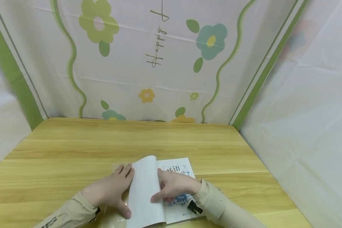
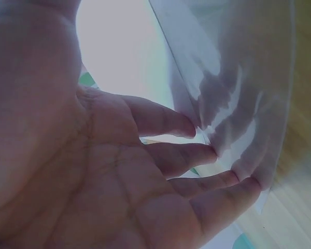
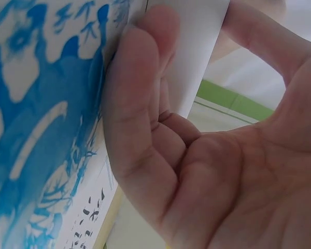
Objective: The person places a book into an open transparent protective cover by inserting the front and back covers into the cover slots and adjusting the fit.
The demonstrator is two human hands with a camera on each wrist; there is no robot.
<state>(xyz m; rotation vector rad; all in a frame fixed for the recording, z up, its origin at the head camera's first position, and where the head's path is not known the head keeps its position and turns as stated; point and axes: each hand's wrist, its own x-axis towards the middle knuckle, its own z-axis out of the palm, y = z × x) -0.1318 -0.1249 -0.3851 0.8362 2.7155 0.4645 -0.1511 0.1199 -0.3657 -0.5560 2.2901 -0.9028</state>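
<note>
Nearest the cam: a paperback book [image 1: 175, 193] at the near edge of the wooden table [image 1: 74, 152], lying flat w/ its white cover flap [image 1: 144, 193] lifted and bowed up. Right hand [image 1: 175, 187] rests on the blue-printed front page, fingers on the page and thumb against the flap's inner face; in the wrist view the thumb and fingers [image 3: 140, 104] bracket the sheet's edge, so it's pinching the flap. Left hand [image 1: 111, 190] lies flat, fingers straight, pressing a clear plastic sheet [image 1: 118, 167] beside the book; left wrist view shows fingertips [image 2: 207, 153] on see-through film. Judging by looks: book is light, the cover thin, bendy, easy to crease; film slippery & floppy. Best hold is probably near the spine/edge, not mid-flap. Behind the table hangs a flowered backdrop [image 1: 159, 57].
</note>
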